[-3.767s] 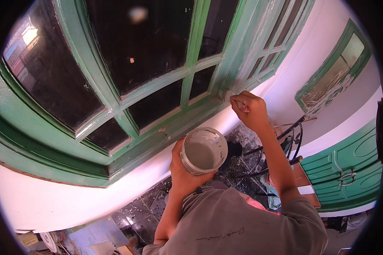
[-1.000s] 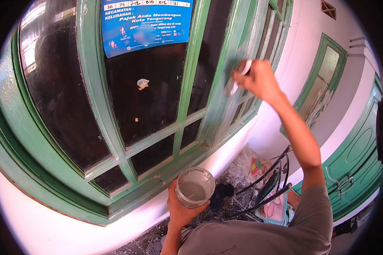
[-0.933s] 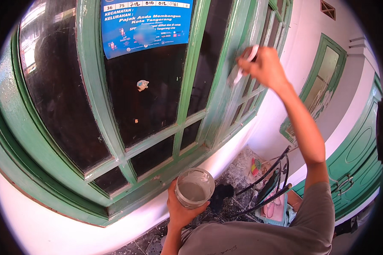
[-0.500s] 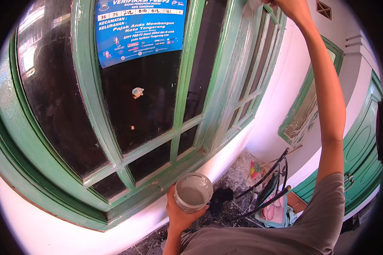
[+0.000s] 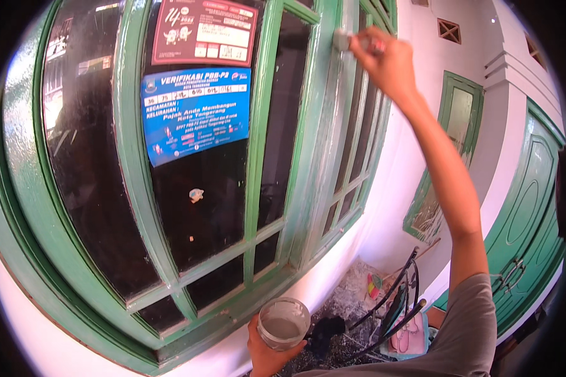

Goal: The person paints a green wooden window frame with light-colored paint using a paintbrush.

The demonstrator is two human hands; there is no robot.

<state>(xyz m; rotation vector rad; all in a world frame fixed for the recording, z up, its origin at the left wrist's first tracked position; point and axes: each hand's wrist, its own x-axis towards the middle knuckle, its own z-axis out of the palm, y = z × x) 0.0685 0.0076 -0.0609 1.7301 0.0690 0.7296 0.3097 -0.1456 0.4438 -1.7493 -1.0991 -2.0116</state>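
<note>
The right hand [image 5: 388, 60] is closed around a small paintbrush [image 5: 343, 39], its pale bristle end pressed against the upright post of the green window frame [image 5: 324, 125], high up near the top of the view. The post under the brush looks streaked with whitish-grey paint over the green. The left hand [image 5: 267, 349] grips from below a round, open paint can [image 5: 283, 322] with pale grey paint inside and a smeared rim, held low near the white wall [image 5: 333, 276] below the sill.
</note>
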